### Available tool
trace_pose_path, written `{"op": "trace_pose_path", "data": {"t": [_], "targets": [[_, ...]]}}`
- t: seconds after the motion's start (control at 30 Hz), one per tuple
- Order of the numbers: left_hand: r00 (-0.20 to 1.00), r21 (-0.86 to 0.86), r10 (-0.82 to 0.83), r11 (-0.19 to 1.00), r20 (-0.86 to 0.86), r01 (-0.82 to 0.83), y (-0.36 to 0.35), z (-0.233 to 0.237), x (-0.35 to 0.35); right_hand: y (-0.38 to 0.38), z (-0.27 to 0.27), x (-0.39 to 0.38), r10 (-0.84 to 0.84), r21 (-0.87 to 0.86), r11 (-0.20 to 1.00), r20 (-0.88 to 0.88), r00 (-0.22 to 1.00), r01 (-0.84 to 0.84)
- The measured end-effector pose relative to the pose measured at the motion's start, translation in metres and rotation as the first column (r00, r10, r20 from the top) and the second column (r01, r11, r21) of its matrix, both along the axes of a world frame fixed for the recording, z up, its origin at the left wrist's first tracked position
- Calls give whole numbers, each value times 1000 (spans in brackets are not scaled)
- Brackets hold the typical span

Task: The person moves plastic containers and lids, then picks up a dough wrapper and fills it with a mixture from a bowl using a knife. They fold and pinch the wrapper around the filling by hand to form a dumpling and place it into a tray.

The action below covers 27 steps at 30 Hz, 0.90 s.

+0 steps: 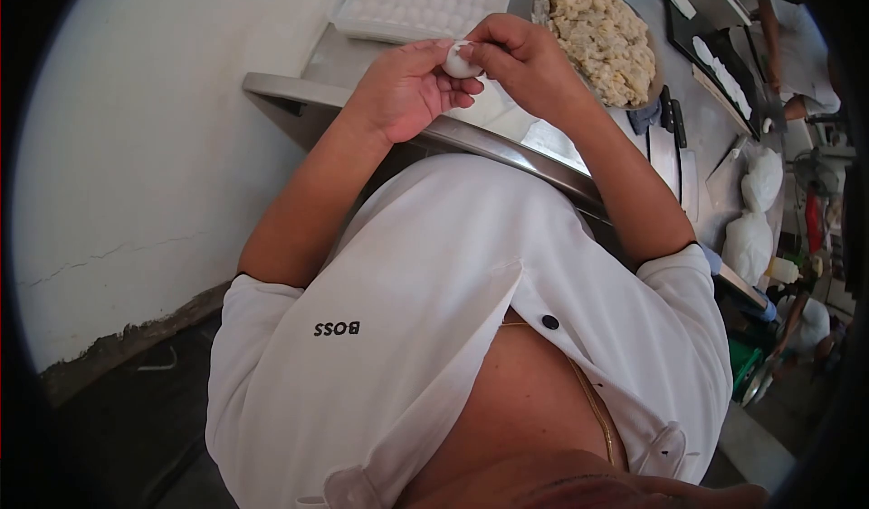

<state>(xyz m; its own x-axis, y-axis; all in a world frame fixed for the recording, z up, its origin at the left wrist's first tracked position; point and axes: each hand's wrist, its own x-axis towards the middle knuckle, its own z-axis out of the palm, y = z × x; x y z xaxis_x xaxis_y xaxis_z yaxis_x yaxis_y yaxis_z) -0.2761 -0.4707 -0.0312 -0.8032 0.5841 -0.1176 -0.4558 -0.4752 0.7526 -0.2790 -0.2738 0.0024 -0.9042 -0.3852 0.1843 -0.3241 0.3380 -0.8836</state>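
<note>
A small white dumpling [462, 62], round and smooth, is held between my two hands above the edge of the steel table [317, 65]. My left hand [407, 83] cups it from the side with the thumb on top and the fingers curled under. The thumb and bent fingers of my right hand [525, 63] pinch its upper side. Part of the dumpling is hidden by my fingers. Just beyond the hands is a white tray [342, 25] with rows of many similar white pieces. To the right of my right hand stands a metal bowl [538, 9] heaped with pale, chunky filling [602, 43].
Black-handled knives [672, 110] lie right of the bowl. Farther right are a black tray [679, 24], white plastic bags [749, 246] and a co-worker [801, 56]. Another person [806, 328] is at the lower right. A white wall [163, 129] bounds the left side.
</note>
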Motion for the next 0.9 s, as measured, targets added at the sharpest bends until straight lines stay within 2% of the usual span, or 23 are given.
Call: {"op": "trace_pose_path", "data": {"t": [0.03, 0.1, 0.17, 0.2, 0.23, 0.27, 0.3, 0.33, 0.37, 0.4, 0.47, 0.5, 0.57, 0.6, 0.63, 0.67, 0.73, 0.77, 0.87, 0.9], "targets": [[1000, 3, -7, 1000, 0, 7, -1, -2, 0, 0, 0, 0, 6, 24, 1000, -67, 998, -5], [1000, 6, -15, 1000, 0, 15, 0, -1, 1, 1, -3, -2, 7, 5, 1000, -77, 997, -7], [990, -47, 120, 991, -81, -124, 4, 8, 6, 2, -9, -4, 13, -12, 1000, -91, 996, -14], [989, -46, 124, 991, -81, -128, 8, 13, 8, 3, -13, -6, -65, -112, 991, 21, 998, 67], [928, -219, 254, 923, -274, -318, 13, 17, 11, 2, -14, -5, -132, -200, 967, 140, 981, 158], [818, -340, 325, 789, -474, -511, 15, 20, 13, 3, -10, -5, -130, -200, 967, 140, 982, 156], [818, -340, 326, 789, -475, -512, 14, 19, 16, 5, -3, -4, -76, -238, 961, 275, 958, 144], [714, -361, 244, 729, -656, -581, 14, 15, 17, 7, 2, -3, -18, -276, 951, 403, 915, 140], [583, -360, 136, 669, -801, -650, 15, 12, 18, 6, 2, -2, -22, -274, 951, 402, 915, 144], [584, -358, 135, 673, -801, -647, 17, 7, 17, 5, 1, -2, 24, -310, 943, 419, 908, 118], [408, -192, 165, 687, -898, -701, 22, 4, 15, 3, 2, -2, 68, -344, 934, 431, 900, 94], [407, -190, 166, 688, -898, -701, 21, 5, 16, 3, 2, -2, 51, -350, 932, 373, 926, 89], [804, -242, 242, 872, -542, -426, 17, 19, 19, 3, 5, -3, 36, -356, 931, 310, 950, 81], [804, -241, 245, 871, -542, -428, 12, 19, 14, 3, 7, -1, 10, -297, 953, 227, 974, 59], [952, -109, 136, 979, -274, -171, 5, 18, 5, 3, 7, -1, -7, -235, 971, 141, 990, 40], [998, 101, -54, 993, -17, 56, 1, 18, 0, 4, 6, -1, -2, -234, 972, 141, 990, 35], [999, 53, 12, 999, -49, -10, 1, 14, 0, 5, 3, -5, -8, -67, 998, 61, 998, 12], [994, 8, 71, 997, -84, -71, 2, 12, 0, 4, 2, -5, -4, -65, 998, 60, 998, 8], [983, 21, 161, 987, -89, -160, 6, 8, 1, 0, 0, -8, -8, -112, 994, 38, 999, 12], [982, 23, 164, 986, -89, -162, 6, 9, 1, -2, 1, -9, -30, -195, 979, 146, 989, 59]]}}
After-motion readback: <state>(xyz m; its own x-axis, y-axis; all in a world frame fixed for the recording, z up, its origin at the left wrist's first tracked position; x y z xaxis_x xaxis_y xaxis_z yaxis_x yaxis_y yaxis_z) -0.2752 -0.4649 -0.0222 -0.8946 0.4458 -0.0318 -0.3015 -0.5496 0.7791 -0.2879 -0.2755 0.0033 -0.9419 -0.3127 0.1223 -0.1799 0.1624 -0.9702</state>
